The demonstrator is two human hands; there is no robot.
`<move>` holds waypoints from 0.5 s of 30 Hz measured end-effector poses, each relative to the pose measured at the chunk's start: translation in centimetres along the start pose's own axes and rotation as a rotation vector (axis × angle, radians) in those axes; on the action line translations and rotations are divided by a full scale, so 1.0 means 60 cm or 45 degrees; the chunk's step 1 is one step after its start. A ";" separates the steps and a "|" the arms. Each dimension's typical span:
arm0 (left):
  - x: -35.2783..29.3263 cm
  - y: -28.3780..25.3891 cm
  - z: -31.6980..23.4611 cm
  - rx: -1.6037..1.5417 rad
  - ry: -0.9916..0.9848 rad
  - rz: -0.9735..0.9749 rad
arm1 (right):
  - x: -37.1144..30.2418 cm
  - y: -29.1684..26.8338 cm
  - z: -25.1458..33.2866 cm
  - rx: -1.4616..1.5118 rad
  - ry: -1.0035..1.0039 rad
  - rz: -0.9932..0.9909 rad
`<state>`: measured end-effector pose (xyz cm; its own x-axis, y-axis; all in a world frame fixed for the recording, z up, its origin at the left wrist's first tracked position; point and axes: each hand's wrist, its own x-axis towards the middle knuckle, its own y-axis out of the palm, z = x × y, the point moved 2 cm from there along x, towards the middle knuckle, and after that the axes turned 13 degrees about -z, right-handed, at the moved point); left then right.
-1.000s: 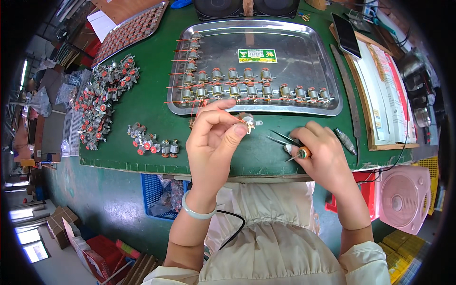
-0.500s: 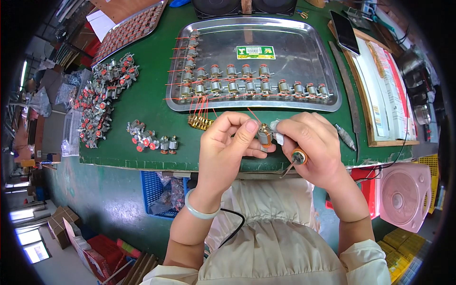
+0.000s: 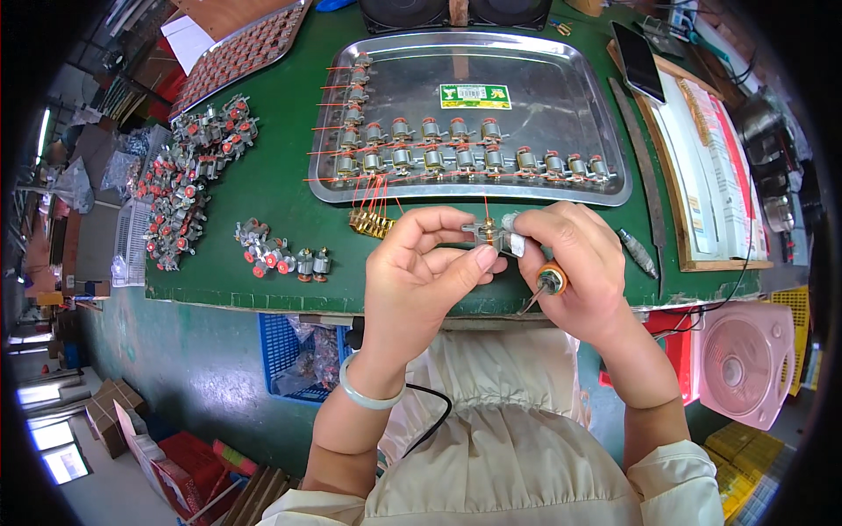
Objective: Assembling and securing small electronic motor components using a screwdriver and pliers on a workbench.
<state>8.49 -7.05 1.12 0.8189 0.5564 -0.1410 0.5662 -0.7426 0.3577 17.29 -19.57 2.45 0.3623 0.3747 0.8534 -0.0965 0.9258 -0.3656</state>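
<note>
Left grip (image 3: 423, 276) pinches a motor (image 3: 489, 231); right grip (image 3: 586, 267) encloses a tool (image 3: 551, 280). Green counter (image 3: 289, 188) carries a tray (image 3: 561, 92), green label (image 3: 474, 96) affixed.

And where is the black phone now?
In the head view, upper right, the phone lies on the wooden board, right of the large metal tray.

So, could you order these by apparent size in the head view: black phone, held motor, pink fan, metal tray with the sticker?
1. Metal tray
2. Pink fan
3. Black phone
4. Held motor, partly covered
</note>
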 end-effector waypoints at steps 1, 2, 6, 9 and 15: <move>0.000 0.000 0.000 0.003 -0.006 -0.004 | 0.000 0.001 0.000 0.000 0.000 0.001; 0.000 0.000 0.000 0.002 -0.007 -0.004 | 0.000 0.002 0.001 0.001 -0.001 -0.007; 0.000 -0.001 0.002 0.003 -0.026 0.005 | 0.002 0.001 0.002 0.002 0.015 0.012; 0.000 -0.001 0.003 0.003 -0.039 -0.002 | 0.000 0.002 0.001 0.006 0.020 0.001; 0.001 -0.004 0.004 -0.012 -0.036 -0.003 | 0.002 0.003 0.002 -0.003 0.019 0.006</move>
<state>8.41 -6.92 0.81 0.8199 0.5473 -0.1680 0.5674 -0.7377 0.3658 17.21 -19.32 2.55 0.3757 0.3784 0.8460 -0.0963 0.9239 -0.3704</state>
